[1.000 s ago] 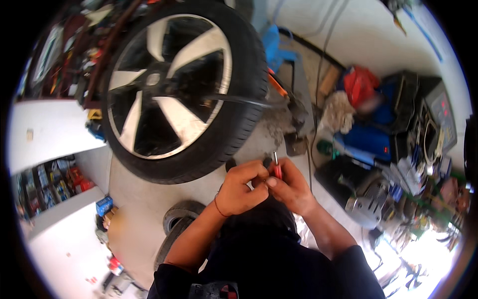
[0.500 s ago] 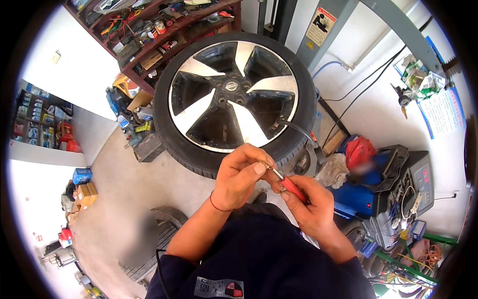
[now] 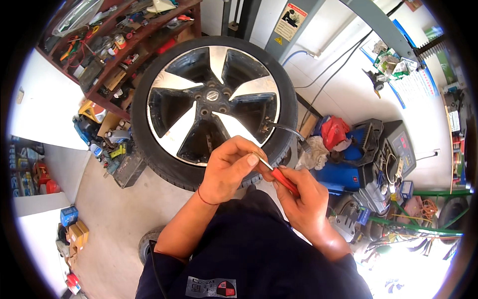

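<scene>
Between thumb and forefinger, my left hand (image 3: 224, 169) pinches something small at the tip of a red-handled screwdriver (image 3: 285, 181); the fingertips mostly cover it. My right hand (image 3: 304, 202) wraps around the screwdriver's handle, its metal shaft slanting up and left toward the left fingertips. Both hands are held above the near edge of a car wheel (image 3: 230, 130) lying flat, with a black tyre and silver-and-black spokes. A dark air hose (image 3: 288, 128) reaches the rim on the wheel's right side.
Behind the wheel at left stands a dark red shelf (image 3: 142, 52) full of tools. Bottles and a grey box (image 3: 128, 172) sit left of the wheel. At right are a red bag (image 3: 334, 130), a rag (image 3: 312, 155) and a machine with a panel (image 3: 398, 144). A grey post (image 3: 284, 37) rises behind.
The view has turned to the right, so the wheel and shelf sit further left in the picture. Both hands keep their hold, with the screwdriver still at the left fingertips.
</scene>
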The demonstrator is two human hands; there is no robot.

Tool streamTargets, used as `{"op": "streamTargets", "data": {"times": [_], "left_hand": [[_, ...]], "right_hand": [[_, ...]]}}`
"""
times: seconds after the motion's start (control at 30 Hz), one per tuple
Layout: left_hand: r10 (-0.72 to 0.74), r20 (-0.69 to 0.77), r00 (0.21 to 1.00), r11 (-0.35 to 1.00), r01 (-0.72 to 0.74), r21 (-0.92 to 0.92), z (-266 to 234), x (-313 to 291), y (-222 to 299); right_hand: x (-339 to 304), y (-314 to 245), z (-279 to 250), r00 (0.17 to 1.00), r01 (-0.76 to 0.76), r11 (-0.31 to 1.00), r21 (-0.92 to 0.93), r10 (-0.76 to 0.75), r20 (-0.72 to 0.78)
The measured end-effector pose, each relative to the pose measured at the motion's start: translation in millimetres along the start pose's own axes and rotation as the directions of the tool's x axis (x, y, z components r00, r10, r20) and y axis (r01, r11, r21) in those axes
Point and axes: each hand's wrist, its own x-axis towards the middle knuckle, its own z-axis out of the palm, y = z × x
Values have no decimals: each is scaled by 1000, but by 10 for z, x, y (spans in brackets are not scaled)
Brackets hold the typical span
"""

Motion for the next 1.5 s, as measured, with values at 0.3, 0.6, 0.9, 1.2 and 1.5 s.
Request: {"op": "streamTargets", "data": {"times": [0.3, 0.6, 0.9, 1.2, 1.5], "left_hand": [[-117, 67, 991, 986, 108, 125, -260, -60, 3], [-130, 257, 957, 206, -228, 952, -139, 79, -33], [-68, 44, 997, -148, -54, 988, -277, 479, -406], [-33, -531, 847, 852, 301, 427, -897, 559, -1004], [51, -496, 867, 585, 376, 718, -919, 747, -1397]], "right_hand": [[156, 253, -97, 980, 172, 974, -149, -153, 131], [339, 709, -293, 857, 408, 893, -189, -304, 416], [1112, 582, -146, 621, 605, 755, -253, -248, 743], [1227, 1702, 381, 798, 389, 811, -437, -60, 600], [1185, 2057, 816, 763, 419, 874, -244, -193, 618]]}}
